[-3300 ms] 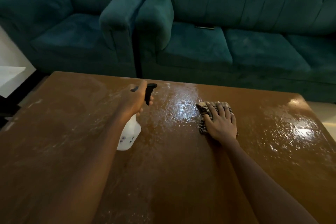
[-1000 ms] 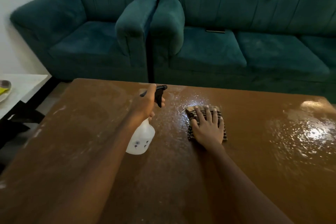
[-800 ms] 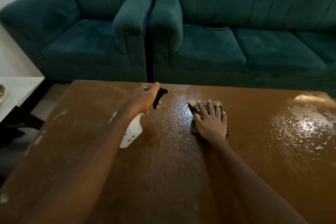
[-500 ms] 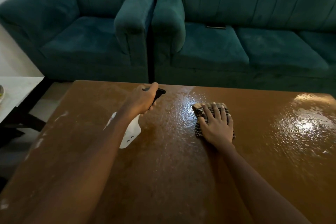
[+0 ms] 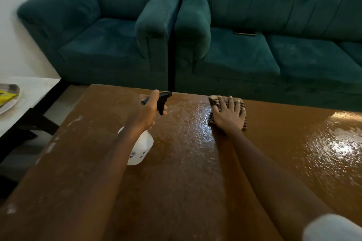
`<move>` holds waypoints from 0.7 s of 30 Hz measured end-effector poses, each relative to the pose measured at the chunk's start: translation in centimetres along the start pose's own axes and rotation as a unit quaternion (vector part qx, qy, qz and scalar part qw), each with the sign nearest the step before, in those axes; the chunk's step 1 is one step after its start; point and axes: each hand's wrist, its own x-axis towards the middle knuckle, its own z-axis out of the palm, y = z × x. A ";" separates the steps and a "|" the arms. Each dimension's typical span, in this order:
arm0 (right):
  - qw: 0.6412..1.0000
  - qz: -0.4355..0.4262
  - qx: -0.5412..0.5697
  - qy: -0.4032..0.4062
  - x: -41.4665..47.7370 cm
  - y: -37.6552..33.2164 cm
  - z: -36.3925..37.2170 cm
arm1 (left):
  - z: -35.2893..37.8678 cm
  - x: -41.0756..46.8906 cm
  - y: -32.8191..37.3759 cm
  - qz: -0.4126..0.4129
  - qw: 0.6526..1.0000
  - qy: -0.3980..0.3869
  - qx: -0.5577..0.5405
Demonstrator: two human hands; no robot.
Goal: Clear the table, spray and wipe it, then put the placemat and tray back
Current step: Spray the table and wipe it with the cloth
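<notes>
table [image 5: 186, 191] wet, glossy — cloth [image 5: 214, 103] striped, spray bottle [image 5: 143, 148] white

The left hand [image 5: 144, 114] grips a white spray bottle [image 5: 140, 147] while the right hand [image 5: 229, 115] presses a striped cloth [image 5: 214, 102] flat on the wet worktop [image 5: 186, 182].

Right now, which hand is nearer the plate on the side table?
Left. The left hand, gripping the spray bottle, is right of the plate; the right hand farther right, on the cloth.
</notes>
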 end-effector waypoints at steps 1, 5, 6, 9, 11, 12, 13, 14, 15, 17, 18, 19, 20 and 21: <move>1.000 -0.001 0.000 0.002 0.8 -1.4 0.1 | 0.0 -0.1 0.0 0.003 1.000 0.002 -0.003; 0.996 -0.090 -0.016 -0.010 1.1 -6.2 1.4 | 0.0 -0.2 -0.2 0.004 1.000 0.024 0.001; 0.991 -0.129 -0.026 -0.020 0.4 -6.9 1.8 | -0.1 -0.2 -0.3 0.004 0.999 0.034 0.004; 0.969 -0.237 -0.054 -0.038 -2.7 -6.4 2.7 | -0.1 -0.3 -0.4 0.008 0.998 0.061 0.008; 0.955 -0.286 -0.070 -0.033 -4.9 -4.4 2.8 | -0.3 -0.4 -0.3 0.014 0.997 0.074 -0.007; 0.951 -0.300 -0.073 -0.032 -5.5 -3.0 2.7 | -0.2 -0.6 -0.2 0.013 0.997 0.079 -0.019; 0.949 -0.303 -0.074 -0.032 -5.9 -1.7 2.4 | -0.2 -0.7 -0.2 0.008 0.996 0.080 -0.030; 0.952 -0.296 -0.075 -0.031 -5.8 -0.3 2.1 | -0.2 -0.8 -0.3 0.000 0.996 0.078 -0.038; 0.957 -0.280 -0.077 -0.027 -5.2 0.9 1.7 | -0.2 -0.9 -0.5 -0.006 0.996 0.076 -0.043; 0.970 -0.227 -0.079 -0.022 -3.6 2.6 1.0 | -0.2 -1.1 -0.7 -0.008 0.996 0.073 -0.050; 0.978 -0.196 -0.073 -0.020 -2.8 2.8 0.7 | -0.2 -1.2 -0.9 0.000 0.996 0.073 -0.051; 0.984 -0.165 -0.064 -0.017 -2.2 2.8 0.5 | -0.1 -1.5 -1.0 0.014 0.996 0.075 -0.049; 0.989 -0.139 -0.053 -0.015 -1.8 2.4 0.5 | -0.1 -1.7 -1.1 0.031 0.995 0.080 -0.045; 0.992 -0.119 -0.045 -0.015 -1.7 1.7 0.5 | 0.0 -1.9 -1.0 0.043 0.995 0.085 -0.041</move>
